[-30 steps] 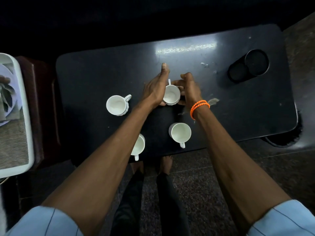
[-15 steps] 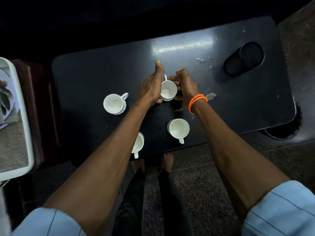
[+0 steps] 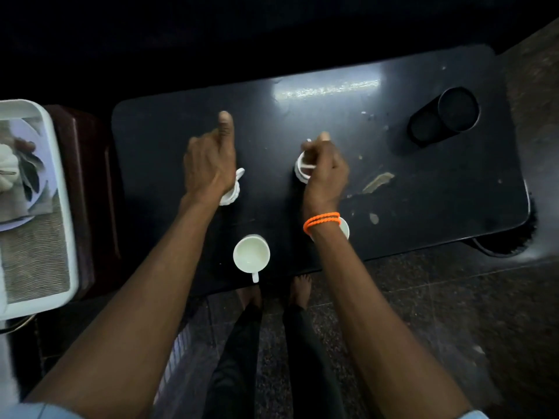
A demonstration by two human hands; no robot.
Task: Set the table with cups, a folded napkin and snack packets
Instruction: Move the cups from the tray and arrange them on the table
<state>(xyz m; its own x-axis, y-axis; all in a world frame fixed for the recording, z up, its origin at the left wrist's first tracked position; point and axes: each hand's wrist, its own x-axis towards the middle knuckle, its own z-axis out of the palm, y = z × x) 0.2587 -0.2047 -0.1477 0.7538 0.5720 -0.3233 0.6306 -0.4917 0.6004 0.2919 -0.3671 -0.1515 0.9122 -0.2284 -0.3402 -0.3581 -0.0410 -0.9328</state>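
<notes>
At frame centre, a small white ceramic cup [image 3: 303, 170] is seemingly pinched by the right hand [image 3: 325, 169]; the left hand [image 3: 208, 164], thumb extended, covers another; both should be kept level.

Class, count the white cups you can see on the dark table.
4: one under the left hand, one held by the right hand, one near the front edge, one mostly hidden behind the right wrist.

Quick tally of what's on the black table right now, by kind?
White cups: 4 — under the left hand, in the right hand, near edge, behind the right wrist
Black cylindrical container: 1
Total: 5
</notes>
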